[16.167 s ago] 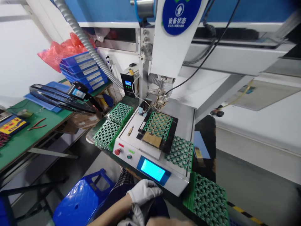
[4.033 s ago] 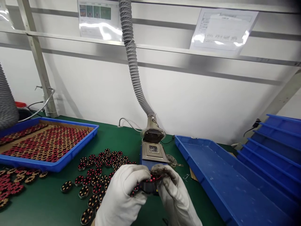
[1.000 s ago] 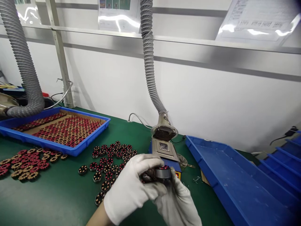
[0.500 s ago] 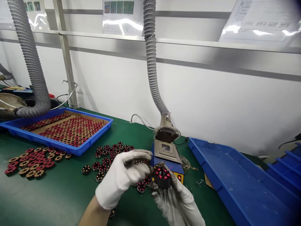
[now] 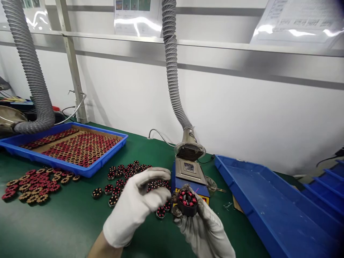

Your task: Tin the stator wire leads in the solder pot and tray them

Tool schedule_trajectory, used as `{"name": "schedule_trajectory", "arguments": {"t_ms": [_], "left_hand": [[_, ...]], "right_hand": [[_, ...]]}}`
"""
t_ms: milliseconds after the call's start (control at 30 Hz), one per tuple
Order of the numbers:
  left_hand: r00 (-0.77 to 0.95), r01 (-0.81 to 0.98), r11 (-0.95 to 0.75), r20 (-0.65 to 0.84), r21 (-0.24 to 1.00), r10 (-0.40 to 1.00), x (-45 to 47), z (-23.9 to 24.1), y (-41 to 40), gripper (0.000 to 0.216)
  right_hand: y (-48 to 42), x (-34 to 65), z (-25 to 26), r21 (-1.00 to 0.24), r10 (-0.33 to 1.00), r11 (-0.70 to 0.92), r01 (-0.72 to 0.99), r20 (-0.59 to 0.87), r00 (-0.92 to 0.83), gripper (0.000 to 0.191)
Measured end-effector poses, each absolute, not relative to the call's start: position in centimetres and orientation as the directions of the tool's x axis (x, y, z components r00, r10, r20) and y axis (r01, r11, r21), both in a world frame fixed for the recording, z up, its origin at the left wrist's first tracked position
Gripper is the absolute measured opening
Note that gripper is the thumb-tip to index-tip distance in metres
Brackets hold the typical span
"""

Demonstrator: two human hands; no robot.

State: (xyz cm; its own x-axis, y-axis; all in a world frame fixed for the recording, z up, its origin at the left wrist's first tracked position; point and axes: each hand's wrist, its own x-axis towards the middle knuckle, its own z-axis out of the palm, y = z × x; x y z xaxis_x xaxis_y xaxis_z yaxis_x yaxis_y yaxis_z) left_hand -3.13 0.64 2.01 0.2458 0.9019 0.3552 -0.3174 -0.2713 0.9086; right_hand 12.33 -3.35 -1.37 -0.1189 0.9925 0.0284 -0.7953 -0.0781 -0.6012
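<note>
One small round black motor stator with red wire coils (image 5: 187, 202) sits upright in the fingertips of the right hand (image 5: 204, 229), which wears a soiled white glove and is closed around its lower rim. It is held above the green tabletop (image 5: 53, 222), just in front of a low blue heater box with a square metal top plate (image 5: 189, 171).

Just left of the stator, not touching it, is the left hand (image 5: 134, 208) in a clean white glove. Its fingers are curled and spread apart, and nothing shows in them.

Behind and under the left hand, a loose cluster of the same stators (image 5: 126, 175) lies flat on the tabletop. A grey ribbed extraction hose (image 5: 172, 71) hangs down from above, and its round mouth sits over the back edge of the heater box.

To the right, the near long edge of a large shallow blue plastic tray (image 5: 268, 211) runs close beside the right hand. Far left, well apart, stands a blue tray filled with rows of stators (image 5: 70, 147), with another loose pile (image 5: 29, 181) before its front edge. Open green surface stretches between that pile and the hands.
</note>
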Motion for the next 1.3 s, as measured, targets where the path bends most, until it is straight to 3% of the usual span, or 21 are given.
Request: {"name": "schedule_trajectory", "arguments": {"t_ms": [67, 133, 233, 300, 367, 433, 533, 600, 767, 833, 933, 1000, 1167, 1300], "left_hand": [[0.373, -0.220, -0.275, 0.341, 0.936, 0.863, -2.8, 2.2, 0.6, 0.025], [0.387, -0.201, -0.378, 0.428, 0.903, 0.817, -2.4, 2.2, 0.4, 0.024], [0.246, -0.212, -0.517, 0.557, 0.830, 0.793, -2.3, 2.1, 0.0, 0.020], [0.127, -0.255, -0.526, 0.567, 0.811, 0.814, -2.4, 2.1, -0.1, 0.018], [0.100, -0.313, -0.431, 0.481, 0.846, 0.871, -2.5, 2.3, 0.0, 0.015], [0.260, -0.345, -0.247, 0.345, 0.906, 0.902, -2.0, 2.3, 0.2, 0.027], [0.443, -0.374, -0.060, 0.235, 0.926, 0.865, -0.6, 1.8, 0.5, 0.029], [0.363, -0.450, -0.071, 0.254, 0.890, 0.896, 0.2, 1.2, 0.7, 0.019], [0.007, -0.564, -0.278, 0.341, 0.778, 0.940, -0.3, 0.8, 1.2, 0.009], [0.063, -0.510, -0.243, 0.318, 0.825, 0.946, -0.8, 1.2, 1.2, 0.018], [0.269, -0.401, -0.053, 0.173, 0.914, 0.947, -0.7, 1.4, 1.0, 0.030], [0.224, -0.458, -0.049, 0.168, 0.888, 0.960, -0.2, 1.0, 0.8, 0.024], [-0.021, -0.581, -0.294, 0.348, 0.759, 0.937, -0.2, 0.7, 0.6, 0.019], [0.160, -0.520, -0.160, 0.280, 0.839, 0.947, -0.6, 1.6, 0.4, 0.032]], "right_hand": [[-3.3, 12.3, -1.3, -0.626, 0.995, -0.055, -0.778, 0.029, -0.094, 0.029], [-3.1, 12.2, -1.3, -0.674, 0.999, 0.015, -0.739, 0.038, -0.015, 0.033], [-2.4, 12.0, -1.5, -0.756, 0.974, 0.208, -0.620, 0.105, 0.199, 0.039], [-2.1, 11.7, -1.7, -0.803, 0.915, 0.354, -0.480, 0.191, 0.355, 0.042], [-2.1, 11.0, -2.0, -0.818, 0.798, 0.512, -0.262, 0.340, 0.497, 0.041], [-2.3, 10.1, -2.3, -0.769, 0.630, 0.639, 0.013, 0.533, 0.564, 0.038], [-2.8, 9.0, -2.9, -0.624, 0.416, 0.691, 0.365, 0.756, 0.505, 0.040], [-2.9, 8.6, -3.3, -0.558, 0.360, 0.688, 0.465, 0.818, 0.449, 0.046], [-2.6, 9.0, -3.3, -0.580, 0.352, 0.692, 0.430, 0.791, 0.501, 0.044], [-2.5, 9.3, -3.1, -0.605, 0.362, 0.694, 0.391, 0.762, 0.537, 0.043], [-2.6, 9.5, -2.9, -0.581, 0.346, 0.691, 0.429, 0.788, 0.510, 0.044], [-2.6, 9.6, -2.9, -0.556, 0.329, 0.680, 0.477, 0.814, 0.479, 0.045], [-2.7, 9.8, -2.9, -0.535, 0.339, 0.687, 0.492, 0.835, 0.435, 0.050], [-2.7, 9.7, -2.9, -0.526, 0.329, 0.698, 0.485, 0.838, 0.435, 0.051]]}}
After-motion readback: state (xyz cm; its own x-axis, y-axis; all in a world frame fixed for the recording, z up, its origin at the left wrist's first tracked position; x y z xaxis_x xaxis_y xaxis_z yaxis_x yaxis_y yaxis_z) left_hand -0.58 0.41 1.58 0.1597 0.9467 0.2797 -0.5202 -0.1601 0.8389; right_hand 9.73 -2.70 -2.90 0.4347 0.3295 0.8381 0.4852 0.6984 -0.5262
